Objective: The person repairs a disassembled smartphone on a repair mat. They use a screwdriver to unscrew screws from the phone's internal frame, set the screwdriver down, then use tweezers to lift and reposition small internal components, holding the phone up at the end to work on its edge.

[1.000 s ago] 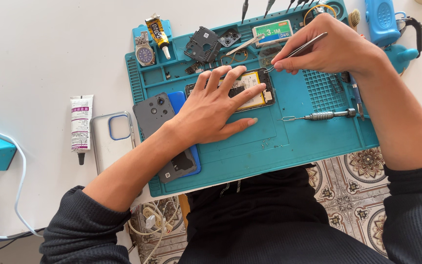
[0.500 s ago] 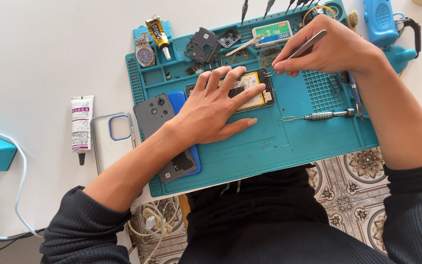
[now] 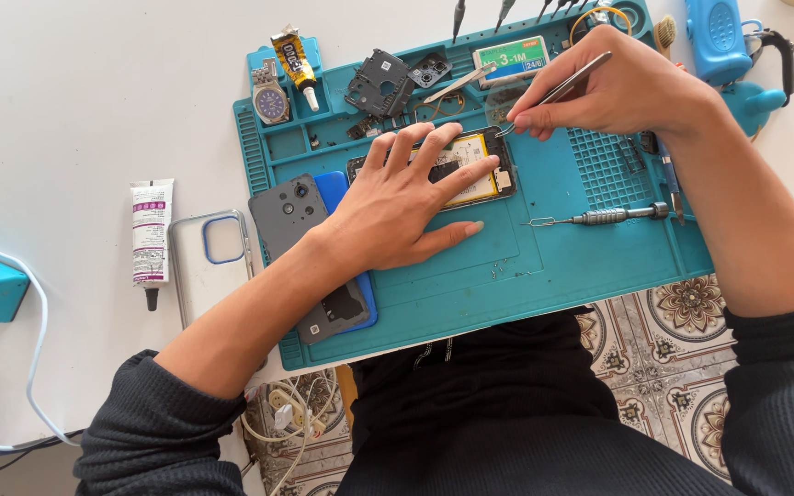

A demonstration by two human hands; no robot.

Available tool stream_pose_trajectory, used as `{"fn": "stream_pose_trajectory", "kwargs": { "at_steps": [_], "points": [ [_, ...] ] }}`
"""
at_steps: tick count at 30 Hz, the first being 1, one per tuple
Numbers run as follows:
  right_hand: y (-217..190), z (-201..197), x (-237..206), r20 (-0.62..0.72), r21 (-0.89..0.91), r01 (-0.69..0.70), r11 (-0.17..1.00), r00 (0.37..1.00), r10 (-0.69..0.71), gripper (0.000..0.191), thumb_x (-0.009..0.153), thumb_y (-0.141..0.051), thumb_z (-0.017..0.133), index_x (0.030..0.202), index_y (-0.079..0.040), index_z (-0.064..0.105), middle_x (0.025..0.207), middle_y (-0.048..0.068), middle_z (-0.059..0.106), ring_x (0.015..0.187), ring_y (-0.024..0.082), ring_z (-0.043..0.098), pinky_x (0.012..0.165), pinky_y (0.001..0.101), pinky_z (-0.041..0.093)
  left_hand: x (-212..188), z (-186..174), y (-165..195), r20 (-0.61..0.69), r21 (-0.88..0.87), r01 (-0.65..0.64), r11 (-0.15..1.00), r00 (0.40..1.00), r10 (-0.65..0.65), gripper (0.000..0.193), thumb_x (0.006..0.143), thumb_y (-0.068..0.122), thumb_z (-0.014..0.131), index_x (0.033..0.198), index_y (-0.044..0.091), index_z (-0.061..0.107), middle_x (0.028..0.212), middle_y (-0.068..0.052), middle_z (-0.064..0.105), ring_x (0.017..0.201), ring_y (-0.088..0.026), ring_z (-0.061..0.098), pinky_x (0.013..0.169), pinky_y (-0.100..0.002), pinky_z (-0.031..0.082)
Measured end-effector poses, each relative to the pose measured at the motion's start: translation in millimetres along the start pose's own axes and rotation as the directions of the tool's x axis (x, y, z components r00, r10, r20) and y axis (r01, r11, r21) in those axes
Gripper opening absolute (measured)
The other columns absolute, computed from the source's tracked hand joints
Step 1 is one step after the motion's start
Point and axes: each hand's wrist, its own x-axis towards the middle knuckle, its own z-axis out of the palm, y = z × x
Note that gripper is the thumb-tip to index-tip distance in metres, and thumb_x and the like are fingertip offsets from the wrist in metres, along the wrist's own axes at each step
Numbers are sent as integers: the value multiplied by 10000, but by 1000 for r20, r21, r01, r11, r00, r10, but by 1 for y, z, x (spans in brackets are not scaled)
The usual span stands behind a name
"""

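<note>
On my feed, a wristwatch and a small glue bottle sit in the teal mat's top-left trays. Left of the mat lie a clear phone case and a white tube, while a screwdriver rests on the mat's right half.

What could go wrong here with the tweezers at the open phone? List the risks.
1. The tweezers in the right hand point down at the top edge of the opened phone, beside its yellow-labelled battery; a slip might scratch it.
2. Loose screws lie on the teal mat near the left hand; a shifting wrist could scatter them.
3. The screwdriver lies loose near the right forearm and could get knocked.
</note>
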Motion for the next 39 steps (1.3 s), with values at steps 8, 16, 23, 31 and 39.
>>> {"fn": "stream_pose_trajectory", "kwargs": {
  "at_steps": [8, 16, 23, 31, 39],
  "points": [
    [-2, 1, -2, -23, -7, -5, 1000, 1000, 5, 183, 887, -123, 793, 1052, -43, 803, 829, 99, 777, 740, 119, 737, 689, 233, 590, 0, -1, 0, -16, 1, -4, 1000, 1000, 4, 616, 1030, 592, 545, 1554, 279, 460, 1481, -176, 380, 1362, -373, 324, 1124, -545, 287],
    [-1, 1, -1, -30, 0, 33, 999, 999, -33, 174, 915, -130, 782, 1057, -30, 793, 872, 108, 779, 753, 133, 748, 700, 246, 609, 0, 2, -1, -18, -11, -5, 1000, 1000, 5, 619, 1032, 592, 549, 1557, 277, 461, 1483, -181, 380, 1364, -378, 322, 1124, -543, 293],
    [0, -2, -2, -24, 29, 48, 998, 999, -48, 160, 926, -117, 770, 1051, -18, 787, 889, 110, 780, 762, 133, 746, 708, 241, 611, 0, 5, -1, -18, -1, -6, 1000, 1000, 6, 621, 1028, 600, 546, 1553, 281, 456, 1481, -189, 377, 1359, -383, 324, 1109, -551, 298],
    [1, 0, -3, -25, -47, 15, 999, 1000, -17, 199, 891, -141, 802, 1062, -39, 802, 836, 100, 779, 734, 120, 732, 675, 242, 586, 0, 4, -1, -12, -3, -4, 1000, 1000, 4, 621, 1030, 597, 547, 1555, 280, 458, 1480, -188, 378, 1358, -382, 321, 1109, -549, 297],
    [5, 1, -3, -21, -66, 65, 996, 998, -66, 173, 896, -106, 784, 1055, -38, 798, 876, 93, 783, 758, 111, 749, 698, 229, 609, 0, 2, 0, -21, 5, -4, 1000, 1000, 4, 616, 1028, 596, 551, 1551, 280, 467, 1488, -185, 381, 1362, -380, 329, 1116, -545, 298]
  ]
}}
